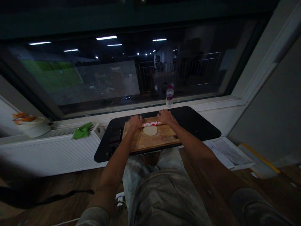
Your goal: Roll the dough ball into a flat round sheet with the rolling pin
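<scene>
My left hand (135, 121) is closed over the left end of a rolling pin (151, 124) with a red and white printed label. The pin's right end is under my right hand (165, 116), also closed. Just on the near side of the pin, a flat, pale, roundish piece of dough (150, 130) lies on a wooden cutting board (138, 143). Whether the pin touches the dough's far edge, I cannot tell. My fingers hide both ends of the pin.
The board rests on a black table (199, 124). A dark phone-like slab (115, 137) lies left of it. Behind stands a water bottle (169, 96) by the window. A green cloth (82, 131) and a white pot (34, 127) sit on the radiator (70, 153); a white box (229, 153) is low right.
</scene>
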`<state>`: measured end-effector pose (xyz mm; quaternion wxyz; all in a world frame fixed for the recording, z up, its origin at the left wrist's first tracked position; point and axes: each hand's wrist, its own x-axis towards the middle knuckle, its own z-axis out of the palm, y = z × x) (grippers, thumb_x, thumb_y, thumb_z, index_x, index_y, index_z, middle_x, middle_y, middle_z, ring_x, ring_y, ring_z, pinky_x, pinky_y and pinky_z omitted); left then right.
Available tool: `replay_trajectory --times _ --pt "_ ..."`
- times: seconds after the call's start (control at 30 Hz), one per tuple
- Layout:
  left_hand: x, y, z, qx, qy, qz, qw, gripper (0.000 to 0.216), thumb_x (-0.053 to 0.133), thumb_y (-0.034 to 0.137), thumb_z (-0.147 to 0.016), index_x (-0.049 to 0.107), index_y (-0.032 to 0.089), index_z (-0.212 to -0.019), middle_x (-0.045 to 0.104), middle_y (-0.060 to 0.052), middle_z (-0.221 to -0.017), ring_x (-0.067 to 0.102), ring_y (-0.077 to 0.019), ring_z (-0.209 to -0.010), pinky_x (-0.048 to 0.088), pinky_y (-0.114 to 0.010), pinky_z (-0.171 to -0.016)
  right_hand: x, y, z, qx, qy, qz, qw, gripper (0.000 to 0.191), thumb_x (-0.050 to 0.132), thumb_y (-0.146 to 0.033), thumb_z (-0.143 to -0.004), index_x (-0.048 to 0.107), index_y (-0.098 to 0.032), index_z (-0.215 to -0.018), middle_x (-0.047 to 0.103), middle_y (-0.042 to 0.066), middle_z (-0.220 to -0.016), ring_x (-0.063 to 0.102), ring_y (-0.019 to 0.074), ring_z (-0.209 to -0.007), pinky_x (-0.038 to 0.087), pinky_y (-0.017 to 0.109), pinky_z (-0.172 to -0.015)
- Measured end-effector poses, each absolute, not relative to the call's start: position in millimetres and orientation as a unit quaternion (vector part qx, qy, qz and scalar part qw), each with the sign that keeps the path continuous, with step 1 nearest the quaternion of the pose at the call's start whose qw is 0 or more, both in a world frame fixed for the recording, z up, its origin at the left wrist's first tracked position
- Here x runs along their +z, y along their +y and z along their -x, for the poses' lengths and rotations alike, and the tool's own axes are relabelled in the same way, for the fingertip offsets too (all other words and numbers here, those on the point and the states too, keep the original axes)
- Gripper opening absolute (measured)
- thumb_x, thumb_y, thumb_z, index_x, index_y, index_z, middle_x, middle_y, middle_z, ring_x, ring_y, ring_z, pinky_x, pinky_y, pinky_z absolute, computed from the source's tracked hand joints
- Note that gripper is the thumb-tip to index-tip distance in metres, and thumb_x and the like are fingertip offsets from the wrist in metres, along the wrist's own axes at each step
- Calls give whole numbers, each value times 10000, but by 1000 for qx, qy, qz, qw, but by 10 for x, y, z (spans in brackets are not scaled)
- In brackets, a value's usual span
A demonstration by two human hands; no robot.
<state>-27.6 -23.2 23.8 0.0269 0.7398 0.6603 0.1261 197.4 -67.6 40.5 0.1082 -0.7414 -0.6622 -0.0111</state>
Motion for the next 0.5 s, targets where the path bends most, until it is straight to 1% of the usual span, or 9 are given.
replay_trajectory --times 0.07,0.23,0.4,0.5 --pt "243 -245 277 117 662 -740 31 566 360 469 -1168 741 129 -1410 749 -256 -1467 695 -385 -1427 551 -498 -1167 390 -676 -1982 -11 -666 738 110 484 453 -358 -1149 789 -121 -1404 740 230 -1488 602 353 -1445 466 483 -1208" --pt "263 -286 289 104 657 -746 34 561 374 488 -1167 729 141 -1429 748 -246 -1477 686 -387 -1444 541 -494 -1186 364 -729 -1986 -5 -660 744 107 464 471 -385 -1157 782 -150 -1410 723 216 -1516 584 354 -1465 451 486 -1209" --pt "266 -298 287 93 654 -750 32 579 389 512 -1160 715 126 -1442 737 -261 -1486 675 -407 -1445 530 -507 -1194 369 -854 -1967 -12 -660 744 106 486 431 -397 -1170 765 -150 -1423 711 218 -1523 567 359 -1461 431 506 -1206" --pt "253 -296 293 92 644 -759 32 534 410 491 -1153 719 161 -1437 727 -242 -1508 651 -413 -1464 508 -533 -1207 386 -917 -1946 -17 -659 746 100 486 421 -391 -1172 765 -143 -1409 706 220 -1520 558 364 -1454 429 514 -1200"
